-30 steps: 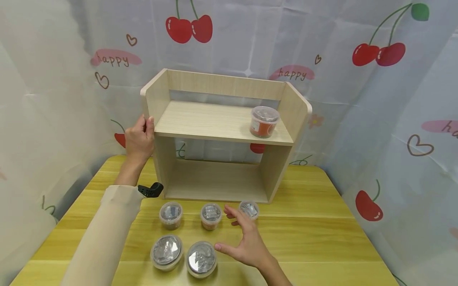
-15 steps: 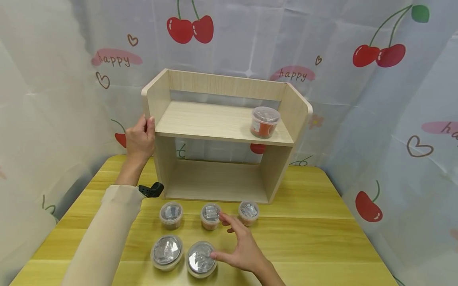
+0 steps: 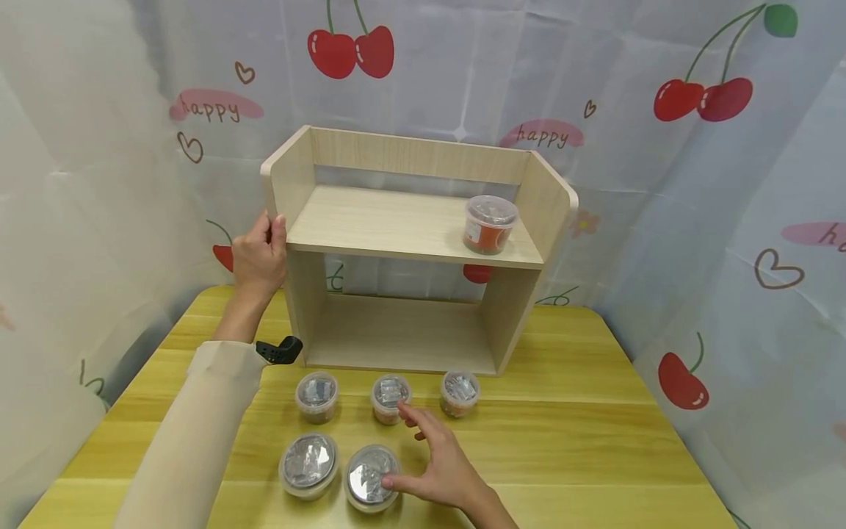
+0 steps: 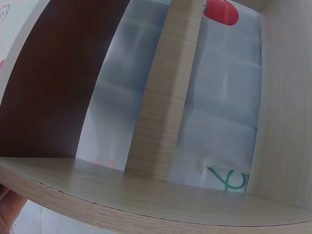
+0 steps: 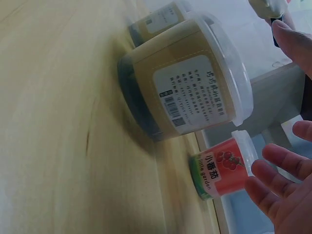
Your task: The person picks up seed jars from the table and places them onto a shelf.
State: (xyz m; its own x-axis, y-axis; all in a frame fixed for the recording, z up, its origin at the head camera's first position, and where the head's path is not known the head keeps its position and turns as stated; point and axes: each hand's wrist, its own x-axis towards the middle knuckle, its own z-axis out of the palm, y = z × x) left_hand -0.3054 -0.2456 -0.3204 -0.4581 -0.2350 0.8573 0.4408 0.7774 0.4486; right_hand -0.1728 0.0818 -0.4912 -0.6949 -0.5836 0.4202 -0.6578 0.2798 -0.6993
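Note:
My left hand point(image 3: 260, 253) grips the left side panel of a pale wooden two-tier shelf point(image 3: 380, 220). In the left wrist view, part of that hand point(image 4: 10, 209) shows below the edge of the panel. My right hand point(image 3: 441, 464) hovers with spread fingers beside a large lidded tub point(image 3: 371, 481), the thumb overlapping its lid in the head view. From the right wrist, this tub point(image 5: 187, 80) shows a tan wrapper and a white printed label. A smaller tub point(image 3: 390, 400), red with a tomato picture in the right wrist view, stands near the fingertips.
Another large tub point(image 3: 308, 466) stands left of the first. Small tubs stand at left point(image 3: 316, 398) and right point(image 3: 459, 394) before the shelf. One orange-labelled tub point(image 3: 489, 226) sits on the upper tier. A cherry-print curtain point(image 3: 423, 73) hangs behind the yellow wooden table point(image 3: 581, 411).
My right hand has moved left and slightly down, from beside the right small tub to the large front tub. The left hand holds the same spot on the shelf.

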